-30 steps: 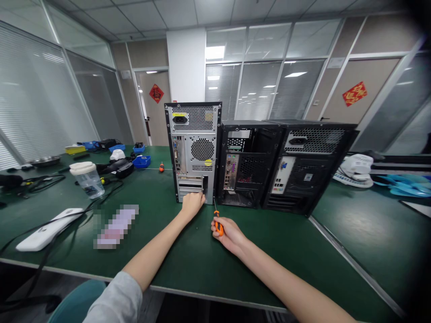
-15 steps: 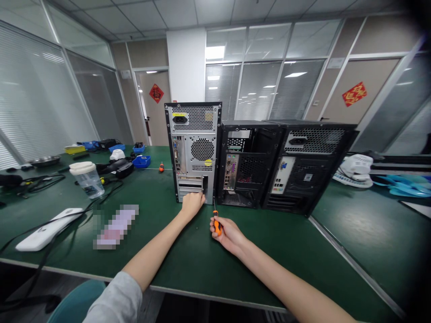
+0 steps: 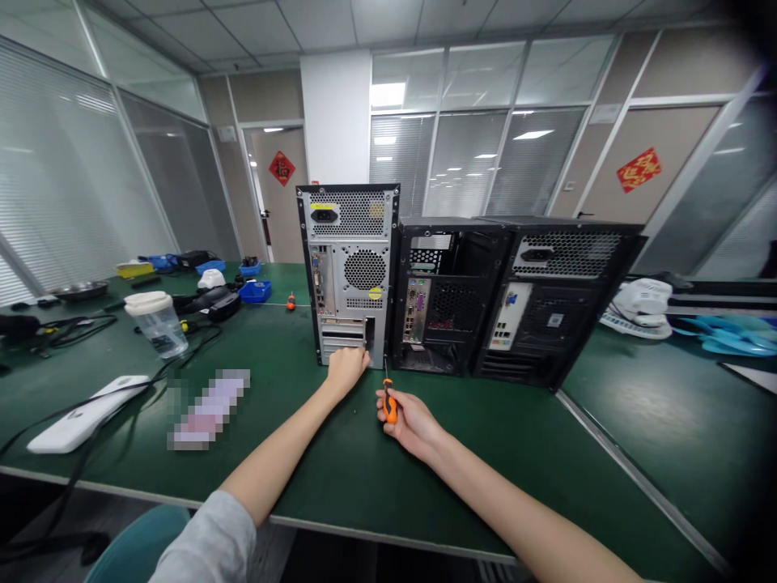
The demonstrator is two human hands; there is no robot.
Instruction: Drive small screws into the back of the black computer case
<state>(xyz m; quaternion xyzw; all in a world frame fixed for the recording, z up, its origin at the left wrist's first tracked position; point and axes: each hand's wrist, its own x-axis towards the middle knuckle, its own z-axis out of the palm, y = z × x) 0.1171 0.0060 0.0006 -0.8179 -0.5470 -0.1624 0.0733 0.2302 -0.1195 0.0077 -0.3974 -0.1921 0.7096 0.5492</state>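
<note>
An orange-and-black screwdriver [image 3: 389, 405] is pinched in the fingers of my right hand [image 3: 413, 423]. Its thin shaft points up to the lower right edge of the silver-backed computer case [image 3: 380, 279]; whether the tip sits on a screw is too small to tell. My left hand [image 3: 347, 368] is closed against the bottom of that same case, by the slot covers [image 3: 341, 330] and the dark opening beside them. Its fingertips are partly hidden there. The case stands upright with its rear panel facing me.
Two black computer cases [image 3: 452, 324] [image 3: 558, 316] stand close on the right. Leftward on the green table [image 3: 291, 470] are a lidded cup [image 3: 159, 324], a white device [image 3: 88, 414] with black cables, a blurred-out flat object [image 3: 210, 409], blue trays [image 3: 255, 291] and a small orange-and-black tool [image 3: 291, 302].
My right fingers have shifted slightly on the screwdriver, and its handle has turned and tilted a little. The left hand and the cases have stayed in place.
</note>
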